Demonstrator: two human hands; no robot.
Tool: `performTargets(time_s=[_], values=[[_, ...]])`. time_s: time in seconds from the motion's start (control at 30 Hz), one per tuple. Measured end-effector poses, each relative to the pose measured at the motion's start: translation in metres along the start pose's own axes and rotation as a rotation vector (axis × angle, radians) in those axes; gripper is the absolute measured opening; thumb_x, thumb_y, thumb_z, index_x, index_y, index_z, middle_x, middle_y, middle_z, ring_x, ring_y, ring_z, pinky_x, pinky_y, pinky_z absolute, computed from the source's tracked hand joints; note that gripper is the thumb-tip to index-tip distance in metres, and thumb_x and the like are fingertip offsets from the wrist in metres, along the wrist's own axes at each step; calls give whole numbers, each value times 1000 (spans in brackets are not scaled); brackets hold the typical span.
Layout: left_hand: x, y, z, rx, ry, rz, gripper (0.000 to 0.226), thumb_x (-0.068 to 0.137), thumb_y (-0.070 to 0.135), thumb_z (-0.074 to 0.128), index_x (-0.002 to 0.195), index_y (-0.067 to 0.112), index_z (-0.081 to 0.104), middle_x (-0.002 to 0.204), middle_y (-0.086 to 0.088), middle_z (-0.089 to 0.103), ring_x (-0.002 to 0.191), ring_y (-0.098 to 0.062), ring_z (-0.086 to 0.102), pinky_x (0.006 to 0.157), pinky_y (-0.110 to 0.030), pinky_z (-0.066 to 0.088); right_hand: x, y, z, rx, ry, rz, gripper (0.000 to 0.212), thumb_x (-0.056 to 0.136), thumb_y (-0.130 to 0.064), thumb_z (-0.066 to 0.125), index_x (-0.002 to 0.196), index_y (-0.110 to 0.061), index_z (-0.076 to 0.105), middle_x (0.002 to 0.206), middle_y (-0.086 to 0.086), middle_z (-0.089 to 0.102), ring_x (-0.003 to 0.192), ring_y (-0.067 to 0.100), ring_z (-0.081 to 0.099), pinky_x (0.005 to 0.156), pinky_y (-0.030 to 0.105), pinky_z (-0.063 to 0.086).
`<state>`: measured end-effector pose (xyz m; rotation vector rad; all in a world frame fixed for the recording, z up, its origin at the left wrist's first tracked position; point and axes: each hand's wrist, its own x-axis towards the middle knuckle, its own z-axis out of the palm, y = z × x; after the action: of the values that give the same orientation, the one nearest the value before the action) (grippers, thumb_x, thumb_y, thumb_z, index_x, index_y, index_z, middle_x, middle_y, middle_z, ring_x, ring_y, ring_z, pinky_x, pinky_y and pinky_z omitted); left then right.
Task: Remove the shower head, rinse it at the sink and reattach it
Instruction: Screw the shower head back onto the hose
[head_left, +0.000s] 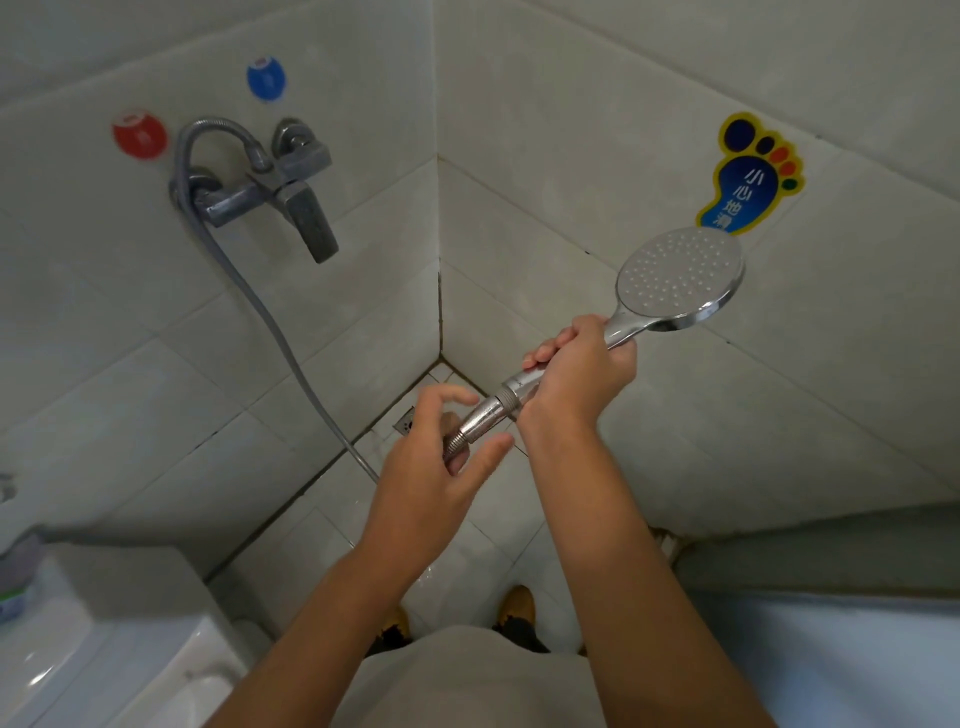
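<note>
1. My right hand (576, 374) has a tight grip on the handle of the shower head (680, 278). The fingers are curled all the way round it.
2. My left hand (441, 457) is just below, at the metal nut (485, 418) where the hose (270, 317) joins the handle. Its grip is spread, with the thumb on one side of the nut and the fingers on the other. I cannot tell if they touch the nut.
3. The shower head is up in the air in front of the right wall. Its round face with the little holes points up at me. It is tilted, with the round end high on the right and the handle end low on the left.
4. The hose goes from the nut down behind my left hand, then up the left wall to the tap (275, 192).
5. The tap is grey metal and sits on the left wall. A red dot sticker (140, 135) and a blue dot sticker (266, 78) are above it.
6. A foot-shaped sticker (748, 171) is on the right wall, just behind the top of the shower head.
7. A floor drain (405, 422) is in the corner, near my left fingers in the view.
8. A white toilet tank (104, 623) is at the bottom left. My shoes (514, 608) are on the tiled floor.
</note>
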<state>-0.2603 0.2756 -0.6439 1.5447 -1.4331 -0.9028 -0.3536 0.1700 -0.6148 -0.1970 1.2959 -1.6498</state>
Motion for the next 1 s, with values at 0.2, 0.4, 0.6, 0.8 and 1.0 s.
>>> performTargets(time_s=[0.2, 0.4, 0.6, 0.8, 1.0], values=[[1, 2, 1, 52, 34, 19, 24, 99, 31, 36, 84, 20, 50, 58, 9, 44, 48, -8, 42, 41, -19, 32, 3, -1, 0, 5, 15, 31, 15, 89, 3, 43, 93, -11, 46, 57, 1, 41, 42, 15, 37, 45, 28, 39], [3, 2, -1, 88, 26, 19, 23, 101, 27, 38, 83, 20, 51, 57, 8, 43, 47, -8, 43, 42, -19, 33, 1, -1, 0, -2, -10, 18, 14, 90, 2, 44, 93, -11, 46, 57, 1, 41, 42, 15, 38, 45, 28, 40], [4, 2, -3, 140, 12, 55, 27, 99, 39, 35, 84, 22, 50, 56, 9, 43, 46, -9, 43, 42, -21, 32, 1, -4, 1, 2, -68, -11, 15, 89, 2, 44, 95, -11, 46, 56, 0, 40, 41, 15, 37, 44, 27, 38], [5, 6, -4, 162, 50, 61, 27, 100, 38, 36, 82, 25, 51, 57, 9, 45, 51, -10, 46, 44, -23, 36, 3, -7, 2, 21, -91, 52, 16, 87, 4, 44, 92, -11, 44, 56, 0, 39, 40, 14, 36, 41, 25, 36], [5, 9, -3, 167, 47, 12, 21, 98, 36, 41, 85, 24, 52, 57, 8, 47, 50, -9, 46, 43, -23, 35, 2, -6, 1, 35, -62, 23, 14, 91, 2, 44, 92, -12, 44, 55, 0, 41, 40, 16, 36, 44, 27, 37]])
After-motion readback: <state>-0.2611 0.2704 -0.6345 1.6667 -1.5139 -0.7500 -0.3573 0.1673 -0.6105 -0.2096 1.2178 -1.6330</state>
